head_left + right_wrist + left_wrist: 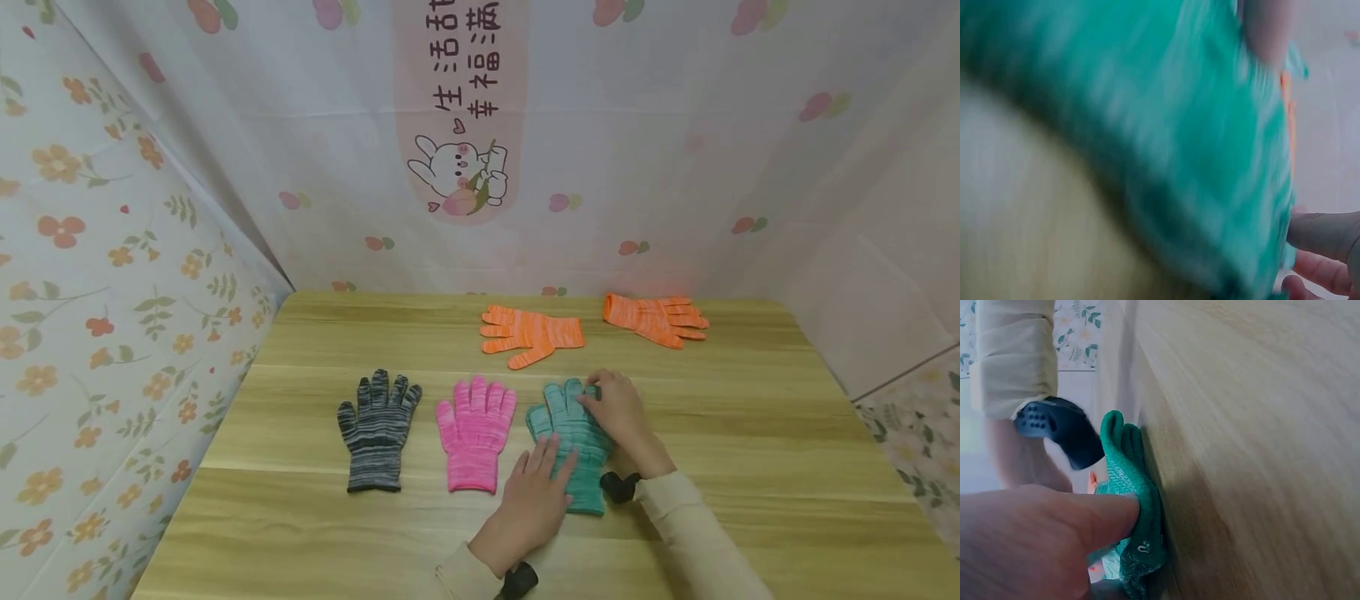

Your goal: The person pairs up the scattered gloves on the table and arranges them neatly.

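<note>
A green knit glove (577,425) lies on the table with its fingers pointing away and its cuff toward me. A doubled edge shows along its side; whether a second glove lies beneath, I cannot tell. My left hand (534,492) rests over its lower left part, fingers fairly straight. In the left wrist view, the left thumb (1110,515) touches the green cuff (1129,481). At the glove's upper right, my right hand (618,408) pinches around a glove finger with bent thumb and forefinger. The right wrist view is blurred, filled by green fabric (1166,125).
Left of the green glove lie a pink glove (476,437) and a black-and-grey glove (378,433). Two orange gloves, one left (536,332) and one right (656,319), lie along the back of the wooden table (277,517). Patterned curtains (337,167) hang behind and beside it.
</note>
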Demonstrator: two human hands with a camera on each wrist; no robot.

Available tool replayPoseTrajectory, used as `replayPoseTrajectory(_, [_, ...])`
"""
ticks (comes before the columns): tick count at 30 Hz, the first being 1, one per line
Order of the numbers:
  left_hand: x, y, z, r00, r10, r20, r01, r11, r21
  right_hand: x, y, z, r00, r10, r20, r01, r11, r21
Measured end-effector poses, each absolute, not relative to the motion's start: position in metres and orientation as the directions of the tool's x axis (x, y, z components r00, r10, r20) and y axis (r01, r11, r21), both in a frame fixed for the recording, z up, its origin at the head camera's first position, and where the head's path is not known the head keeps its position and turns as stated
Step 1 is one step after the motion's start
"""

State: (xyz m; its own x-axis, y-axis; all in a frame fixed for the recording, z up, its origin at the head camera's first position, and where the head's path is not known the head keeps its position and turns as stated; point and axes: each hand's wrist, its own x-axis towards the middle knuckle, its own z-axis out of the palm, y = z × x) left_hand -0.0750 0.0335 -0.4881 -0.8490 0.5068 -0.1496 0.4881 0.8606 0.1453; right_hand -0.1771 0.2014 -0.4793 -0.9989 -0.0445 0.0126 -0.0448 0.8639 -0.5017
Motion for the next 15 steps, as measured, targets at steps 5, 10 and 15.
replayPoseTrajectory(5, [-0.076, 0.033, -0.486, -0.846, 0.503, -0.176, 0.478, 0.863, 0.164, -0.181, 0.228, -0.479, -0.999, -0.051, -0.012, -0.036, 0.823, -0.566])
replayPoseTrajectory(10, [-0.077, 0.032, -0.480, -0.842, 0.509, -0.181, 0.476, 0.857, 0.197, -0.176, 0.247, -0.471, -0.968, -0.158, -0.195, 0.009, 0.756, -0.655])
replayPoseTrajectory(15, [-0.078, 0.032, -0.476, -0.838, 0.510, -0.192, 0.479, 0.858, 0.189, -0.170, 0.251, -0.471, -0.954, -0.166, -0.248, 0.034, 0.765, -0.644])
